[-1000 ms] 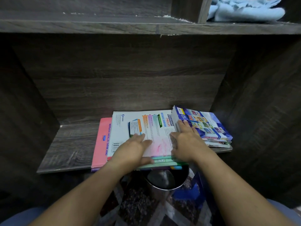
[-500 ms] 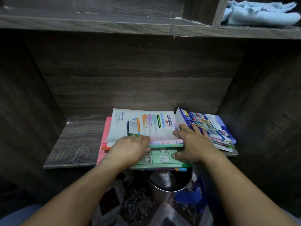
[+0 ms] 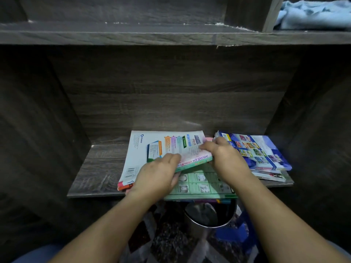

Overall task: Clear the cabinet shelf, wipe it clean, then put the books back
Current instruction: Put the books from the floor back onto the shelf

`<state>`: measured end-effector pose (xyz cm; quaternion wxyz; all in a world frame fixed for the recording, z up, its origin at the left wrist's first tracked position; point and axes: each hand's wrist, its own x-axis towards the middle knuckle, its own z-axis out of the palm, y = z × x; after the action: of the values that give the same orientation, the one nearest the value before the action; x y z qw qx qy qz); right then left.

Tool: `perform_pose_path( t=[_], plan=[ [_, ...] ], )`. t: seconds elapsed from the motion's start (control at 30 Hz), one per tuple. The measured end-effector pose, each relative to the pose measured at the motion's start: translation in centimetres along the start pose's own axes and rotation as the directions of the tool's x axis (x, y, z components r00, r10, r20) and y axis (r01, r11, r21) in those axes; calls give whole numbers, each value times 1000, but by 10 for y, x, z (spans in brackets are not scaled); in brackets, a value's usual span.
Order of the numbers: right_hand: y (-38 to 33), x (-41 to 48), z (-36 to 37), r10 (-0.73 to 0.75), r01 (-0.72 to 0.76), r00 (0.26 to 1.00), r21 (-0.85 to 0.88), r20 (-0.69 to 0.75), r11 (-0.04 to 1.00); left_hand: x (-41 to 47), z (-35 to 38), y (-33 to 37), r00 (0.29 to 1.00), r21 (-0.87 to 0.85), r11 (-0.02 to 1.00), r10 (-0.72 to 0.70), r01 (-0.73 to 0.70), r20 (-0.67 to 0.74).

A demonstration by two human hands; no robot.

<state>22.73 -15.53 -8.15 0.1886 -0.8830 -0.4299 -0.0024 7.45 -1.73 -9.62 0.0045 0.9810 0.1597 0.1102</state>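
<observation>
The dark wood-grain cabinet (image 3: 171,92) fills the view, its back and side walls closing in one open bay. The upper shelf (image 3: 133,37) runs across the top. At its right end, past an upright divider, lies a crumpled light-blue cloth (image 3: 313,14).

The lower shelf (image 3: 98,168) carries the books, and its left part is bare wood. A stack sits in the middle of the shelf against the front edge. On top of it is a white workbook (image 3: 140,149) with coloured panels on its cover and "ANJAKAN PRIMA" on its spine. It lies tilted, with the spine edge raised off the book below. That book is a green book (image 3: 201,186) printed with a grid of small pictures, and it juts out past the front edge of the shelf. Pink and orange book edges (image 3: 123,185) show under the white workbook's front left corner. A second stack, topped by a blue book (image 3: 262,152), lies at the right end of the shelf, near the right wall and askew.

Under the shelf a round metal bin (image 3: 209,219) stands on a patterned floor (image 3: 171,240).

The left hand (image 3: 157,177) holds the white workbook at its near edge. Its fingers are pressed together and curled onto the cover, and the thumb is tucked below the edge. The right hand (image 3: 226,160) grips the raised spine edge with its fingers curled over the cover. I cannot tell where its thumb is.
</observation>
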Motion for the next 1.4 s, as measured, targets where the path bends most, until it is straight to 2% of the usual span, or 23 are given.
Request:
perform_pose_path(
  t=[0.1,0.2,0.27,0.33,0.43,0.5,0.6,0.67,0.73,0.8,0.9,1.0,1.1,1.17,1.27,1.4],
  plan=[
    [-11,-2,1,-77,85,989,60,-127,995,5,-7,-5,998,-18,999,-39,38,-46],
    [-19,-4,7,-143,162,972,92,-187,982,7,-10,-5,998,-1,999,-46,46,-44],
    [-24,-4,10,-139,170,967,137,-211,976,5,-10,-2,997,17,998,-64,65,-50],
    [-29,-3,10,-75,111,974,163,-212,980,3,-9,-2,989,-25,994,-109,107,-100],
    [-30,-1,10,7,-6,999,20,-42,1000,0,-14,-10,954,-152,977,-181,147,-240],
    [-33,-2,12,-7,17,992,-77,127,997,-2,-17,-21,919,-220,961,-234,168,-317],
    [-45,-4,21,-72,86,960,-38,272,996,-8,-20,-34,842,-379,897,-378,229,-386],
    [-54,-2,27,-122,135,951,-28,285,990,-13,-22,-38,781,-479,845,-460,239,-421],
    [-65,1,32,-159,180,945,-49,285,982,-17,-24,-42,726,-504,835,-485,220,-487],
    [-74,3,37,-179,211,939,-79,294,974,-19,-29,-47,688,-471,862,-457,187,-564],
    [-84,4,47,-191,225,927,-71,324,972,-19,-40,-54,661,-324,927,-365,191,-656],
    [-90,5,61,-205,250,902,-70,380,966,-19,-53,-61,668,-265,911,-412,316,-620],
    [-94,4,69,-206,259,891,-79,404,963,-18,-69,-73,623,-303,841,-538,449,-568],
    [-93,4,72,-212,259,893,-67,396,964,-19,-77,-85,595,-327,815,-574,478,-563],
    [-91,1,71,-226,266,890,-49,395,963,-25,-84,-101,556,-370,808,-585,458,-590],
    [-89,-2,69,-239,281,888,-53,393,958,-33,-86,-113,470,-405,843,-534,353,-702]
  ],
)
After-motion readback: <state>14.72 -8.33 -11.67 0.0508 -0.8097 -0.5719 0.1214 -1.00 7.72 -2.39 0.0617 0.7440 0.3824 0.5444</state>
